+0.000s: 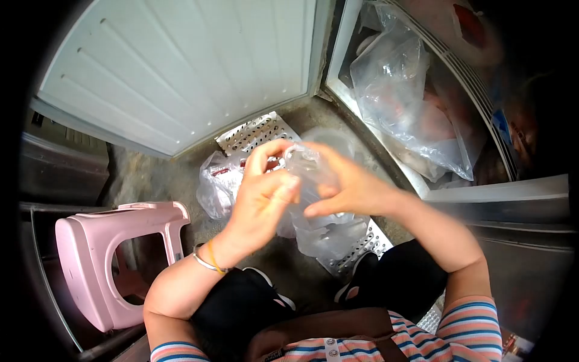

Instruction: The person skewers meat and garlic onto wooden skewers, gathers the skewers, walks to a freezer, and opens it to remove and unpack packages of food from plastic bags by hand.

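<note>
A clear plastic bag (329,238) hangs between my hands in the middle of the view, with its gathered upper part between my fingers. My left hand (268,190) has its fingers curled and closed on the bag's left side, thumb pressed near the index finger. Across from it, my right hand (350,184) bends round the bag's other side, fingers curved against the plastic. Behind my left wrist, another clear bag (218,187) with white and red contents rests on the floor.
An open freezer compartment (395,148) at the right holds a large clear bag (395,78). Its white door (187,66) stands at the upper left. A pink stool (90,271) lies at the left. Perforated metal plates (256,133) and a round clear container (332,140) are on the floor.
</note>
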`<state>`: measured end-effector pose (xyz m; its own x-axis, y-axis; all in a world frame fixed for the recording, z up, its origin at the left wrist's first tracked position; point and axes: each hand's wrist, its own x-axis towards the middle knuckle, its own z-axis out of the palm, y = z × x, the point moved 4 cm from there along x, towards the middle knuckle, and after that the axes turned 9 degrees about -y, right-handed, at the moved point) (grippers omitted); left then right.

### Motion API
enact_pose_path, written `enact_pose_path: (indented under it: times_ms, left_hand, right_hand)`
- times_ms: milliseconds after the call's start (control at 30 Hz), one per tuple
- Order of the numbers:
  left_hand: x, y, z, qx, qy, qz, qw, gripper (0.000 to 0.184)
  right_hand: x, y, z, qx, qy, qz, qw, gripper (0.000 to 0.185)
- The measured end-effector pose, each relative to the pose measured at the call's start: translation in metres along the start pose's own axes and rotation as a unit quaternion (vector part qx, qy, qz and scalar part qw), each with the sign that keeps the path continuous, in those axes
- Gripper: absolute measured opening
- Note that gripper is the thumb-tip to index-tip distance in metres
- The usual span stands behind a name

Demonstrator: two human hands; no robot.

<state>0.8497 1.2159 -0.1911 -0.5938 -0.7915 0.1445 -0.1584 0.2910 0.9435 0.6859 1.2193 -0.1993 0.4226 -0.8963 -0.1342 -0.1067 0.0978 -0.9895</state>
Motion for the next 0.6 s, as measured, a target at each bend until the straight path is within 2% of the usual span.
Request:
enact_pose_path:
  times_ms: [67,100,133,167,200,267,300,367,433,467,500,533,567,600]
  left_hand:
    - [0.012,0.01,0.004,0.052,-0.006,0.039,0.998,0.025]
    - [0.019,0.013,0.004,0.104,-0.011,0.075,0.992,0.024]
    - [0.025,0.001,-0.005,0.002,-0.016,0.068,0.998,0.017]
    - [0.031,-0.009,-0.013,-0.207,0.017,0.005,0.978,0.029]
    - [0.034,-0.011,-0.015,-0.07,-0.024,0.034,0.997,0.038]
    - [0.041,-0.035,-0.003,0.064,-0.065,0.066,0.994,0.048]
    - [0.045,-0.056,0.017,0.15,-0.113,0.093,0.978,0.051]
    - [0.058,-0.079,0.046,0.236,-0.164,0.118,0.95,0.053]
    - [0.073,-0.095,0.07,0.169,-0.291,0.042,0.941,0.056]
    - [0.071,-0.1,0.075,0.17,-0.296,0.046,0.939,0.056]
    - [0.068,-0.105,0.072,0.005,-0.213,-0.008,0.977,0.052]
    - [0.062,-0.114,0.07,-0.165,-0.12,-0.064,0.977,0.048]
    - [0.057,-0.104,0.06,-0.259,-0.018,-0.082,0.962,0.054]
    - [0.056,-0.106,0.059,-0.262,-0.013,-0.081,0.961,0.054]
  right_hand:
    - [0.009,0.014,0.019,-0.031,-0.156,-0.016,0.987,0.032]
    - [0.008,0.011,0.016,-0.032,-0.154,-0.018,0.987,0.032]
    - [0.006,0.011,0.006,0.011,-0.101,0.06,0.993,0.028]
    - [0.004,0.011,-0.005,0.055,-0.045,0.137,0.988,0.026]
    - [0.0,0.015,-0.018,0.124,-0.067,0.148,0.979,0.027]
    - [-0.003,0.01,-0.027,0.18,-0.056,0.112,0.976,0.028]
    - [-0.002,0.01,-0.032,0.191,-0.063,0.099,0.975,0.027]
    - [-0.001,0.013,-0.037,0.221,-0.062,0.096,0.968,0.025]
    - [-0.001,0.013,-0.039,0.255,-0.058,0.086,0.961,0.024]
    - [-0.001,0.01,-0.046,0.265,-0.005,0.069,0.962,0.023]
    - [-0.001,0.007,-0.054,0.27,0.047,0.052,0.96,0.025]
    - [-0.002,0.004,-0.063,0.236,0.057,0.038,0.969,0.034]
    - [-0.001,0.009,-0.067,0.234,0.053,0.047,0.97,0.042]
    - [0.001,0.01,-0.067,0.231,0.049,0.05,0.97,0.042]
